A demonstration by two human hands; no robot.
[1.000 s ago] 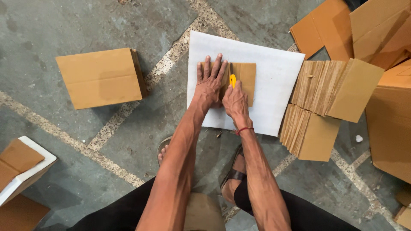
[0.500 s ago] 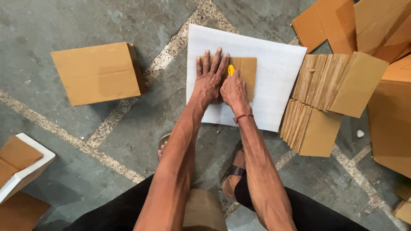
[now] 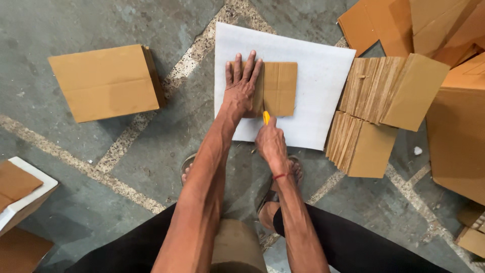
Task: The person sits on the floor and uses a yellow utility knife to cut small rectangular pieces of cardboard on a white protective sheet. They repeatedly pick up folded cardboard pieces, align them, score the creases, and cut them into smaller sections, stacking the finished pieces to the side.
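Observation:
A small brown cardboard piece (image 3: 279, 87) lies on a white foam sheet (image 3: 318, 76) spread on the floor. My left hand (image 3: 241, 87) presses flat on the left part of the cardboard, fingers spread. My right hand (image 3: 271, 143) grips a yellow cutter (image 3: 265, 117), whose tip sits at the cardboard's near edge. A red thread circles my right wrist.
Stacks of flattened cardboard pieces (image 3: 384, 91) lie right of the sheet, with larger brown boxes (image 3: 457, 126) beyond. A folded carton (image 3: 107, 82) rests at the left. A white-edged tray with cardboard (image 3: 20, 189) sits at the lower left. My sandalled feet (image 3: 273, 199) are below.
My right hand has drawn the yellow cutter down the cardboard toward me, from its top part to its near edge. My left hand stays pressed on the piece.

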